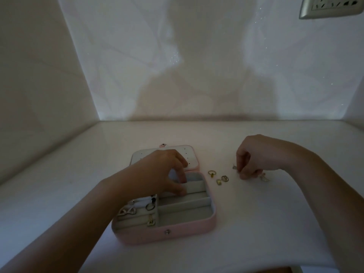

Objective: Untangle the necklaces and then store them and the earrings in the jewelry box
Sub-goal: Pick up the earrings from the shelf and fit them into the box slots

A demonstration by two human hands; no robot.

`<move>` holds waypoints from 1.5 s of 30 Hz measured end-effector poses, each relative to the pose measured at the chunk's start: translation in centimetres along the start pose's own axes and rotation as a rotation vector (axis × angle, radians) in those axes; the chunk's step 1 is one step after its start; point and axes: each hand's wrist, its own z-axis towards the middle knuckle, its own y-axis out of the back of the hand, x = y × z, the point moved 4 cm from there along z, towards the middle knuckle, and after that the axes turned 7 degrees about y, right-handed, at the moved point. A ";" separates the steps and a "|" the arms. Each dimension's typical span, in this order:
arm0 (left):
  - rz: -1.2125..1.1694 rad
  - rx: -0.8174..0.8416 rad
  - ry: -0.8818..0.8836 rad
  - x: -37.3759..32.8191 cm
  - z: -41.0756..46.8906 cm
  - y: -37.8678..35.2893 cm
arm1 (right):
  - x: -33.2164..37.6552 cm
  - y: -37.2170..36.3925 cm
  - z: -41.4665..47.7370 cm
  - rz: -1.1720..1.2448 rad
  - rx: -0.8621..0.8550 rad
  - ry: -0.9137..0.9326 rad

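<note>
Now, right grip: our right hand (254, 157) pinches a small earring (234, 168), low over the surface (256, 213).
Left grip: our left hand (163, 170) grasps nothing and rests on the dividers (195, 184).
Direction: the jewelry box (167, 232) lies open to the left of our pinch, nearer the left hand, with loose earrings (218, 178) between.

open pink jewelry box (137, 234), loose earrings (218, 177) beside
</note>
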 end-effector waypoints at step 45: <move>-1.173 -0.070 0.099 -0.7 -1.1 0.8 | 6.5 -0.6 -0.9 0.809 -0.058 0.522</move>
